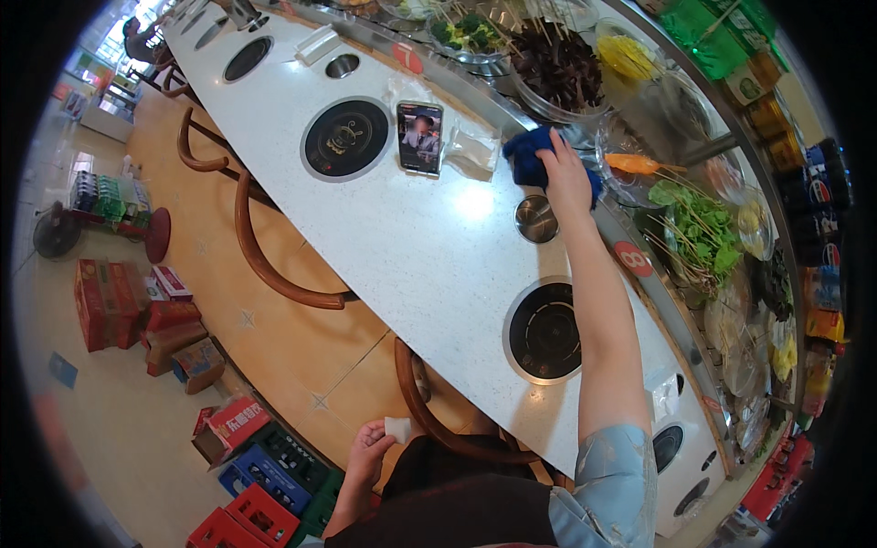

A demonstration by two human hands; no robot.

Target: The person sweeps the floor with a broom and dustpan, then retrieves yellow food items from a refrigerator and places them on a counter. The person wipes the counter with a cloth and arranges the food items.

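Observation:
My right hand (567,175) reaches across the white speckled counter (411,253) and presses a dark blue cloth (526,159) at the counter's far edge, beside the metal rail. Just below the cloth is a round steel well (536,219) set in the counter. Low over the floor side, my left hand (370,442) pinches a small folded white tissue or paper (397,429). A smartphone (419,139) with a lit screen lies left of the cloth, with a clear plastic packet (473,152) between them. My right forearm covers part of a round black cooktop (546,329).
Another round cooktop (346,139) lies further along. Behind the rail stand bowls of skewered food, including broccoli (468,33) and leafy greens (709,233). Curved wooden chairs (257,253) line the near edge. Cartons (109,305) and plastic crates (264,514) stand on the floor. A person sits far off.

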